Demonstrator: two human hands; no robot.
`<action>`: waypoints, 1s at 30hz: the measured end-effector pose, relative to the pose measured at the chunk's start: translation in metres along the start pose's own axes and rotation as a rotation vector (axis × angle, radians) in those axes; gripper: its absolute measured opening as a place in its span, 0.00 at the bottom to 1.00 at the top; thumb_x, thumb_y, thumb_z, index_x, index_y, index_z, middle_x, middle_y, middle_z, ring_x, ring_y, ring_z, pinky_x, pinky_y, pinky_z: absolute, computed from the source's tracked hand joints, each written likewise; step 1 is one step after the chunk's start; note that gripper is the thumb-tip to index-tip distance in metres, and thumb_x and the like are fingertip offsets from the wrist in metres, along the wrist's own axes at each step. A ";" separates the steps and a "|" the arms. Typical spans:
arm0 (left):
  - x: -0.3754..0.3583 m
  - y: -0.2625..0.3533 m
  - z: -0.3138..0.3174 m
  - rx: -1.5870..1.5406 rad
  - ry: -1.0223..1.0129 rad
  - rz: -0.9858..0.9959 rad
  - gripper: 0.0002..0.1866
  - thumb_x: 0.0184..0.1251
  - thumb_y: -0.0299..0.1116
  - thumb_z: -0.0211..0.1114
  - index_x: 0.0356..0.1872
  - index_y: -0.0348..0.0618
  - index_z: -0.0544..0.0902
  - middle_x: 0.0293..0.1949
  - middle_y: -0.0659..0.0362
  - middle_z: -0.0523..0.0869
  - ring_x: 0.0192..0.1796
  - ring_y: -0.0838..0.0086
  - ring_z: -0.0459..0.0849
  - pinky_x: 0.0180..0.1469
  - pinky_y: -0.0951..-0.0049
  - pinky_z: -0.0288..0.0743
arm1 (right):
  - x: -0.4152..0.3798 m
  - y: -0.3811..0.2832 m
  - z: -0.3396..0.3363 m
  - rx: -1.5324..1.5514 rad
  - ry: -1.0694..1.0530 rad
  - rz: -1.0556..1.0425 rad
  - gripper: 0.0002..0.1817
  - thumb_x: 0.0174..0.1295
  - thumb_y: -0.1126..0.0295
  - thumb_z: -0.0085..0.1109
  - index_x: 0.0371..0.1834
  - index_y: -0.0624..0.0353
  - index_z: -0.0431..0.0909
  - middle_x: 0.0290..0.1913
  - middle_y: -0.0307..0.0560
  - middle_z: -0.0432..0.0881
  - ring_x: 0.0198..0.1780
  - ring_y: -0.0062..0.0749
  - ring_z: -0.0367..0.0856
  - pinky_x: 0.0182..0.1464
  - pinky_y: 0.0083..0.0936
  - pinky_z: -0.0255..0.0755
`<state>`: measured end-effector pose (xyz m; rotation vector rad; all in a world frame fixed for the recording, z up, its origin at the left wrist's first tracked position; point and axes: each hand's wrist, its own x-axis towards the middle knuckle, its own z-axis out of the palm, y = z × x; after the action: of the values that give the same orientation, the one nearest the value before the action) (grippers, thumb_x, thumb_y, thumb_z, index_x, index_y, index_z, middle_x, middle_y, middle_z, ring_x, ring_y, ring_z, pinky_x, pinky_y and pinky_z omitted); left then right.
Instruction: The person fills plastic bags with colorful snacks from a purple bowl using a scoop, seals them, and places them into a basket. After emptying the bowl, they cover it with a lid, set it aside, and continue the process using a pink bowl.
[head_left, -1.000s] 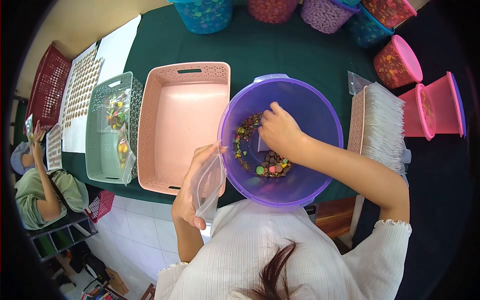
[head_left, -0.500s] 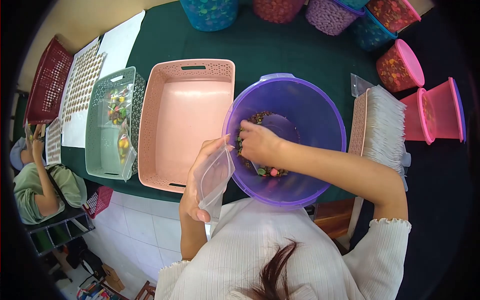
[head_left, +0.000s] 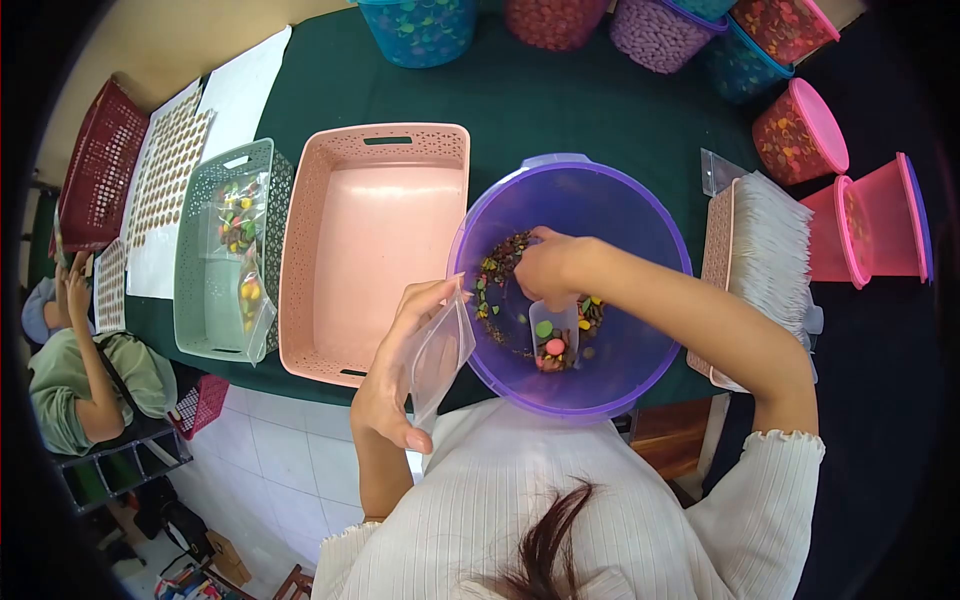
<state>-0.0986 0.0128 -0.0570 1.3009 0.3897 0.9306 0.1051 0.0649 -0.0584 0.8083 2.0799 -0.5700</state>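
My left hand (head_left: 388, 378) grips a clear zip bag (head_left: 438, 352) by its edges, beside the rim of the purple tub (head_left: 640, 215). The bag's mouth is spread and it looks empty. Inside the tub, my right hand (head_left: 548, 268) is closed around the handle of a small clear scoop (head_left: 541, 318). Colourful candies (head_left: 555, 346), one of them pink, lie in the scoop. More small mixed candies (head_left: 490, 290) are scattered over the tub's bottom. My right hand hides part of the scoop and the candies.
Left of the tub stand a pink basket (head_left: 375, 128) and a green basket (head_left: 190, 300) holding filled bags (head_left: 240, 220). To the right, a basket (head_left: 716, 250) holds stacked clear bags (head_left: 768, 260). Candy tubs (head_left: 660, 35) line the back. Another person (head_left: 95, 385) sits at far left.
My right hand has moved rightward in the tub, and the scoop with candies now shows more clearly. My left hand and the bag have shifted only slightly.
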 end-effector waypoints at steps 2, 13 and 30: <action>-0.001 0.003 -0.001 0.107 -0.049 0.015 0.62 0.15 0.61 0.72 0.56 0.30 0.58 0.54 0.48 0.60 0.59 0.59 0.58 0.59 0.63 0.48 | -0.014 0.010 -0.001 0.272 0.002 -0.090 0.10 0.43 0.70 0.53 0.30 0.53 0.80 0.30 0.42 0.79 0.38 0.31 0.76 0.51 0.38 0.58; -0.010 0.044 0.022 0.708 0.118 0.055 0.50 0.14 0.44 0.76 0.50 0.36 0.67 0.45 0.50 0.69 0.49 0.61 0.68 0.51 0.65 0.61 | -0.056 0.022 0.023 0.896 0.360 -0.358 0.13 0.51 0.66 0.50 0.35 0.61 0.78 0.28 0.44 0.78 0.28 0.26 0.73 0.33 0.24 0.67; 0.004 0.031 0.060 0.898 0.210 0.139 0.48 0.20 0.43 0.76 0.51 0.35 0.65 0.47 0.51 0.71 0.45 0.64 0.67 0.45 0.68 0.62 | -0.148 -0.110 -0.047 -0.358 1.017 0.421 0.08 0.40 0.64 0.55 0.20 0.54 0.80 0.22 0.39 0.77 0.35 0.30 0.72 0.47 0.29 0.52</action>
<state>-0.0648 -0.0229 -0.0109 2.0634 0.9630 1.0540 0.0706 -0.0327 0.1017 1.4432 2.6315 0.5664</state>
